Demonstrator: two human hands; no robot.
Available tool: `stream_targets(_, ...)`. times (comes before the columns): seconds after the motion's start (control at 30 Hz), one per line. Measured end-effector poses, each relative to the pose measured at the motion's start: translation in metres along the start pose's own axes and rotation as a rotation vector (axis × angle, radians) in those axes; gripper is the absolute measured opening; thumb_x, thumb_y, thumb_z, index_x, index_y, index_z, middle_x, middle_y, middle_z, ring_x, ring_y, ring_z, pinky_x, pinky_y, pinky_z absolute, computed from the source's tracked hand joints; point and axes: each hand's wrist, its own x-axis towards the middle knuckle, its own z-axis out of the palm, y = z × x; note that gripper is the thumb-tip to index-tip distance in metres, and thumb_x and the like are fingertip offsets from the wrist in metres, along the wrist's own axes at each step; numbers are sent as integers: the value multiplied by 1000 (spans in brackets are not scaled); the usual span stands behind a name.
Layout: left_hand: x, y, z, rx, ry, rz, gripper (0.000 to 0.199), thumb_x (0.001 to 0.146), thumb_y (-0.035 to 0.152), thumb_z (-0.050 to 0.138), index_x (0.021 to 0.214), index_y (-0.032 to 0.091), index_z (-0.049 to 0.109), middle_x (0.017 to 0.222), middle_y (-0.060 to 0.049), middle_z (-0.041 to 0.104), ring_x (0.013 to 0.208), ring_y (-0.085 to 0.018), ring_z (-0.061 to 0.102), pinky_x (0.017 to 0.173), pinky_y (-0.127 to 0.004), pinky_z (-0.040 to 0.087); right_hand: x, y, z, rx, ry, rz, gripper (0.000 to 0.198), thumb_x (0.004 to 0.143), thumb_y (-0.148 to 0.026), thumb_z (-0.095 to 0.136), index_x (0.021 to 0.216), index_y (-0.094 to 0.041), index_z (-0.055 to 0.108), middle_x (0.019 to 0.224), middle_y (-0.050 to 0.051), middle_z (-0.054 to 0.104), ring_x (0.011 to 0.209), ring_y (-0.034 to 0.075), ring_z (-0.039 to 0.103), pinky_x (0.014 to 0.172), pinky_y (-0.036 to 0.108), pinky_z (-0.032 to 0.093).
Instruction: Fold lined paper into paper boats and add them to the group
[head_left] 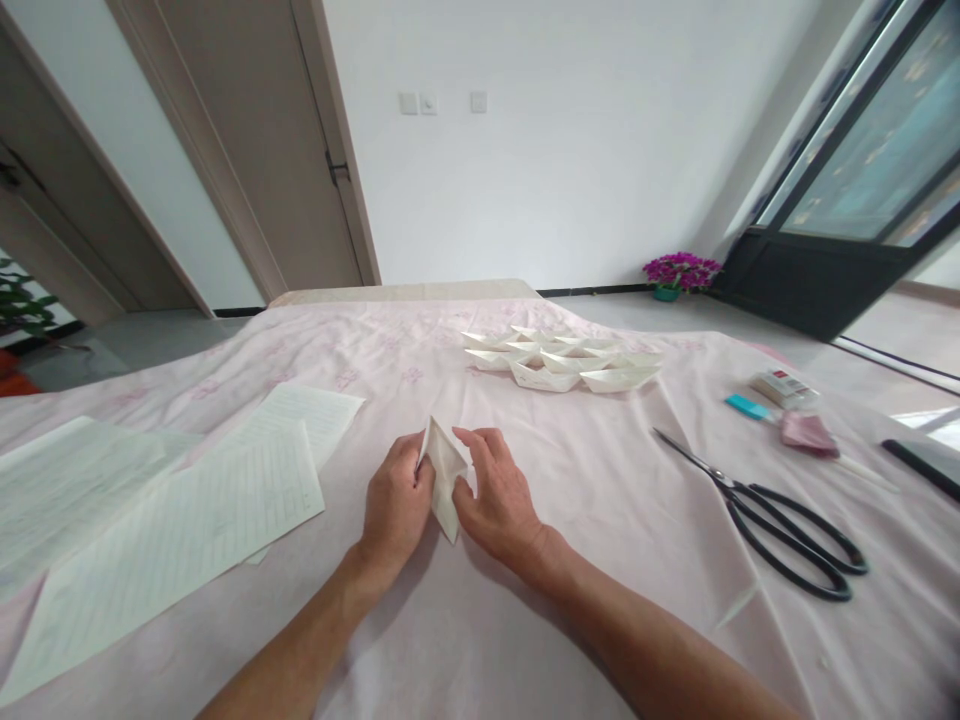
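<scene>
A white folded paper boat (444, 470) stands on its end, its pocket facing me. My left hand (396, 498) is closed around its left side, with the thumb against the paper. On the other side is my right hand (499, 495), its thumb close to or touching the boat's right edge. The index finger of that hand is stretched out near the upper edge, with a gap between finger and thumb. Farther back on the cloth, several finished paper boats (547, 378) stand in a tight cluster.
Lined paper sheets (202, 530) overlap at the left on the pink tablecloth (480, 640). At the right lie black-handled scissors (750, 500), a blue eraser (746, 406), a small package (781, 387), a pink item (808, 434) and a dark object (922, 468) at the edge.
</scene>
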Motion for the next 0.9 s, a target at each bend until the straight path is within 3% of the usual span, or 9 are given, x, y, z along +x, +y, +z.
stream_targets(0.1,-1,3,2,74,-10,126,31,87,14,43,112,22,61,113,-7,64,107,-22,60,94,-33,44,4,5,1,-19,-33,102,56,75,-10,47,130,-20,48,111,9,57,100,21,55,82,32,47)
stream_targets(0.3,-3,8,7,179,-47,154,38,85,9,46,117,25,60,118,-6,64,108,-21,61,95,-33,45,18,7,-7,-61,-186,268,32,86,-22,50,116,-27,63,78,-1,66,70,16,59,63,25,35)
stream_targets(0.5,4,3,9,238,-148,5,25,84,18,54,105,22,67,101,-6,63,92,-22,63,81,-30,46,19,14,-4,-52,-203,348,40,80,-19,53,117,-30,66,74,-2,67,63,14,56,58,24,30)
stream_targets(0.9,8,-6,2,-10,-97,26,34,74,5,50,92,23,72,93,-3,65,88,-17,63,80,-27,48,18,27,-8,-142,-268,325,38,78,-18,59,113,-28,67,82,-1,71,69,15,61,60,25,33)
